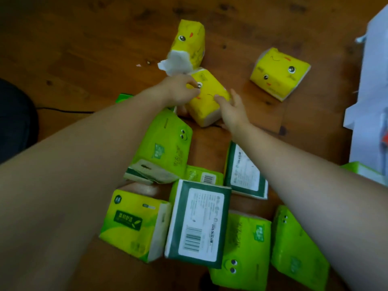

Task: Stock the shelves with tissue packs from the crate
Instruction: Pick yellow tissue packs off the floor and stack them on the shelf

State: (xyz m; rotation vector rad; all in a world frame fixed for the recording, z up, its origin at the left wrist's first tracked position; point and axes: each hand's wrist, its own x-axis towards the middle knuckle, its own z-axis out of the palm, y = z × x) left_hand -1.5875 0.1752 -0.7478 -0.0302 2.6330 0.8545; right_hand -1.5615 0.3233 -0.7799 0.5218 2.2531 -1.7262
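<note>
The middle yellow tissue pack point(206, 106) lies on the wooden floor point(84, 49), beyond the green packs point(163, 148). The left hand point(178, 91) and the right hand point(234, 111) each have a grip on its sides, the left perhaps only pinching. It is better to squeeze evenly and lift straight.

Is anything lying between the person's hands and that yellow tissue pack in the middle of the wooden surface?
Nothing visible: the left hand and the right hand hold the yellow plastic-wrapped tissue pack from either side. An opened yellow pack with white tissue sticking out lies just behind it.
</note>
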